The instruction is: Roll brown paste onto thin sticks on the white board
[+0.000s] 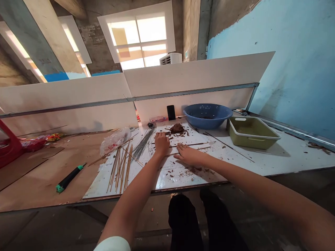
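My left hand (162,143) rests on the white board with its fingers bent down beside a thin stick; what lies under them is hidden. My right hand (188,154) lies flat, fingers stretched out, over thin sticks. A dark-coated stick (197,144) runs out to the right from between the hands, and a paler stick (204,148) lies just nearer. Beyond my hands sits a crumbly brown clay-like lump (177,128) with small pieces around it. Brown crumbs (192,172) are scattered in front of my right hand.
Left of my hands lie a bundle of thin wires (143,143), several bamboo sticks (120,170), a plastic bag (115,140) and a green-black tool (70,178). At the back stand a phone (171,112), a blue basin (208,120) and a green tub (251,139).
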`<state>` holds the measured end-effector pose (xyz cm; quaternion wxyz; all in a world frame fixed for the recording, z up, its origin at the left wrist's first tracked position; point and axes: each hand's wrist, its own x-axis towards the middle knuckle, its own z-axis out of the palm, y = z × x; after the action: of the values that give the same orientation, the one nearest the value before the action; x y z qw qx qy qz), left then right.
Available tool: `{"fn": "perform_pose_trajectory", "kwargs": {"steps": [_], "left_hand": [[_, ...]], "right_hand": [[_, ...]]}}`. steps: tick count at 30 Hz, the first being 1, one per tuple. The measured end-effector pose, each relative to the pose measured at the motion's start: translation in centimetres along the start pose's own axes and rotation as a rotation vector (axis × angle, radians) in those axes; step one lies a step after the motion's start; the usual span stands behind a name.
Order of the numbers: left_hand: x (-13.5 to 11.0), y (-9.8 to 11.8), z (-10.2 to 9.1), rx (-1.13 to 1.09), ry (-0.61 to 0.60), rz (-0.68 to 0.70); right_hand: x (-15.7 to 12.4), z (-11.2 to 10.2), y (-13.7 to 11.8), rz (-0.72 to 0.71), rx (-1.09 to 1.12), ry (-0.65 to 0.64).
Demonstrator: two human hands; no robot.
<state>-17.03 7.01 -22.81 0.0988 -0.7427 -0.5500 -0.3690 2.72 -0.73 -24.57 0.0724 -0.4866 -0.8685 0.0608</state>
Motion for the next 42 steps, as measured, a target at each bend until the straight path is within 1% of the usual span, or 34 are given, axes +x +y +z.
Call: {"fn": "perform_pose_trajectory", "kwargs": {"steps": [4, 6, 8, 11, 13, 15, 17, 21, 22, 23, 25, 27, 29, 31, 33, 34, 36, 39, 42], "left_hand": [[-0.1, 0.0, 0.0, -0.022, -0.001, 0.011], [-0.1, 0.0, -0.1, -0.004, -0.002, 0.01], [0.0, 0.0, -0.1, 0.027, -0.014, -0.004], [0.1, 0.0, -0.1, 0.048, -0.039, -0.021], [0.1, 0.0, -0.1, 0.048, -0.041, -0.017], [0.0, 0.1, 0.0, 0.049, -0.036, -0.015], [0.0, 0.1, 0.0, 0.055, -0.031, -0.017], [0.0, 0.0, -0.2, 0.067, -0.043, -0.009], [0.1, -0.1, -0.2, 0.066, -0.045, -0.01], [0.1, -0.1, -0.2, 0.063, -0.045, -0.017], [0.1, -0.1, -0.2, 0.055, -0.043, -0.035], [0.2, 0.0, -0.2, 0.042, -0.037, -0.043], [0.2, 0.1, -0.1, 0.024, -0.032, -0.04], [0.2, 0.1, -0.1, 0.008, -0.029, -0.049], [0.2, 0.1, 0.0, 0.001, -0.028, -0.058], [0.2, 0.1, 0.0, 0.0, -0.027, -0.06], [0.2, 0.0, 0.0, -0.004, -0.02, -0.053], [0.1, -0.1, -0.1, -0.01, -0.01, -0.048], [0.1, -0.2, -0.1, -0.01, -0.003, -0.053]], "right_hand": [[3.7, -1.5, -0.2, 0.099, -0.018, 0.016], [4.5, -1.9, -0.3, 0.128, -0.038, 0.018], [3.8, -1.6, -0.4, 0.099, -0.067, 0.025], [1.2, -0.6, -0.5, 0.003, -0.099, 0.04], [-0.2, 0.1, -0.6, -0.029, -0.101, 0.039], [-0.4, 0.3, -0.7, -0.045, -0.106, 0.028], [0.8, -0.1, -0.7, -0.033, -0.12, 0.015], [4.7, -1.7, -0.8, 0.141, -0.103, -0.011], [5.2, -2.1, -0.8, 0.142, -0.111, -0.017], [5.3, -2.2, -0.7, 0.11, -0.129, -0.018], [4.5, -2.1, -0.8, 0.013, -0.173, -0.004], [2.6, -1.6, -1.1, -0.028, -0.182, 0.034], [0.1, -0.8, -1.7, -0.013, -0.148, 0.064], [-2.1, 0.0, -2.4, 0.004, -0.09, 0.065], [-3.3, 0.4, -2.8, 0.038, -0.052, 0.088], [-3.3, 0.5, -2.9, 0.058, -0.048, 0.101], [-2.5, 0.4, -2.5, 0.093, -0.066, 0.095], [0.4, -0.4, -1.1, 0.119, -0.112, 0.014], [3.1, -1.5, 0.3, 0.049, -0.161, -0.019]]}}
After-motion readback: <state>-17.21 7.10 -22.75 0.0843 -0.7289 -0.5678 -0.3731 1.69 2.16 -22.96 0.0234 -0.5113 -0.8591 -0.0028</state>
